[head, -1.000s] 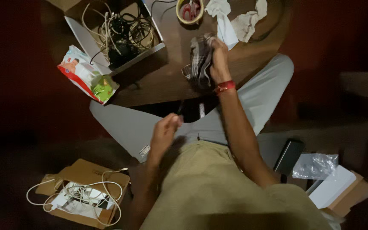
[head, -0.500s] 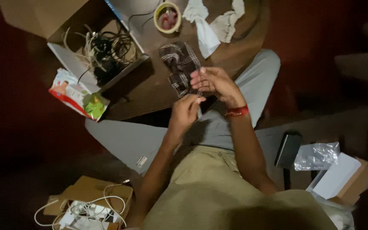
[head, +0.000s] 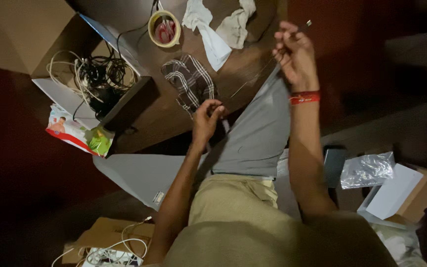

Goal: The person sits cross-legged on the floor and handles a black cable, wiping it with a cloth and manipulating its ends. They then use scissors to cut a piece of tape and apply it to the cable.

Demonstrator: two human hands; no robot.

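Note:
A dark checked cloth (head: 189, 81) lies on the brown table (head: 243, 74). My left hand (head: 206, 117) pinches the cloth's near edge with closed fingers. My right hand (head: 295, 54), with a red band at the wrist, is raised to the right of the cloth. It pinches a thin needle (head: 306, 23) whose tip sticks out above the fingers. A fine thread (head: 253, 80) runs taut from near the cloth up to the right hand. My grey trouser leg (head: 258, 133) lies under both arms.
A tape roll (head: 164, 28) and crumpled white cloths (head: 213, 29) sit at the table's far side. A box of tangled cables (head: 92, 79) and a colourful packet (head: 75, 134) are at left. A cardboard box with white cable (head: 109, 240) is at lower left; a plastic bag (head: 369, 170) and a white box (head: 396, 193) are at right.
My right hand has left the cloth and risen up and to the right, drawing the thread out. The cloth has dropped onto the table, with my left hand still at its edge.

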